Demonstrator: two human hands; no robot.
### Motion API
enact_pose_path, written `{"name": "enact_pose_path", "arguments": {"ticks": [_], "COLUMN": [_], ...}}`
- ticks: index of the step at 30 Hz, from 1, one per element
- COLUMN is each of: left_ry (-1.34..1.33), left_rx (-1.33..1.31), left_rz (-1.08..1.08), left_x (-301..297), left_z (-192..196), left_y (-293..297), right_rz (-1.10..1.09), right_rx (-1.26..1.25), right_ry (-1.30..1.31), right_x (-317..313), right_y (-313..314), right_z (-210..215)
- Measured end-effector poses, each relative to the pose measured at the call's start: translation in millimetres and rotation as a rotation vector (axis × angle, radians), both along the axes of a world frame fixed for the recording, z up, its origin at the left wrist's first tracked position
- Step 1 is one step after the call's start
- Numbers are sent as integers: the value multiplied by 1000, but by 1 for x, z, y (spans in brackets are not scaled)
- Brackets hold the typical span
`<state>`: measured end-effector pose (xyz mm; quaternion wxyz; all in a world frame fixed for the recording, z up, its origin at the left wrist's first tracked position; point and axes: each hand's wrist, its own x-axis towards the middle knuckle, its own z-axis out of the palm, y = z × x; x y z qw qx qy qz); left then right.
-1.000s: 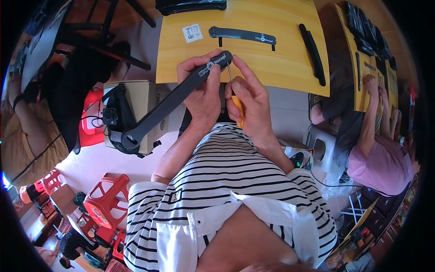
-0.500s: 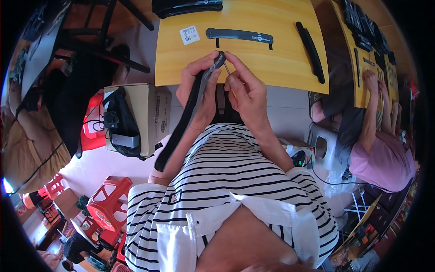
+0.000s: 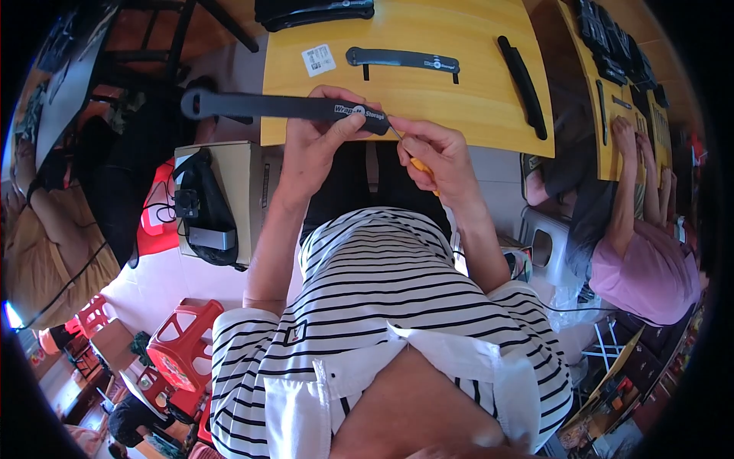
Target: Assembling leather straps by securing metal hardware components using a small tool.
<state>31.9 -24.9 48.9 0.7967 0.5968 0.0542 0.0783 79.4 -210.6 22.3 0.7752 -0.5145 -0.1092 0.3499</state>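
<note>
My left hand (image 3: 315, 145) is closed on a black strap (image 3: 267, 107) with a round hole at its far left end and pale print near the other end. The strap lies almost level across my fingers, my thumb pressing on the print. Pinched in my right hand (image 3: 437, 157) is a small tool with a yellow handle (image 3: 421, 167) and a thin metal shaft. Its tip meets the strap's right end; I cannot tell whether it goes in. Beyond my hands, a similar printed strap (image 3: 401, 59) rests on the yellow table (image 3: 482, 115), two short black tabs below it.
A white label (image 3: 318, 60) lies left of that strap, a stack of black straps (image 3: 313, 11) at the far edge. Another black strap (image 3: 523, 88) lies at the right. A cardboard box (image 3: 243, 203) stands on my left. A person in pink (image 3: 650, 264) works at the right-hand table.
The strap has swung from hanging steeply toward me to nearly level, pointing left. My left hand turned with it. My right hand shifted slightly right and down, exposing the tool's yellow handle.
</note>
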Motion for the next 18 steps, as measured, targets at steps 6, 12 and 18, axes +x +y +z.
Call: {"name": "enact_pose_path", "arguments": {"ticks": [6,12,18], "left_ry": [166,152,207], "left_rx": [-75,-79,-159], "left_rz": [-155,-107,-163], "left_x": [5,7,3], "left_z": [-2,-7,-12], "left_y": [11,3,10], "right_rz": [103,-31,183], "right_rx": [-13,-134,-198], "right_ry": [-60,-235,-436], "right_x": [4,-1,12], "right_y": [-10,-4,-15], "right_z": [-2,3,-2]}}
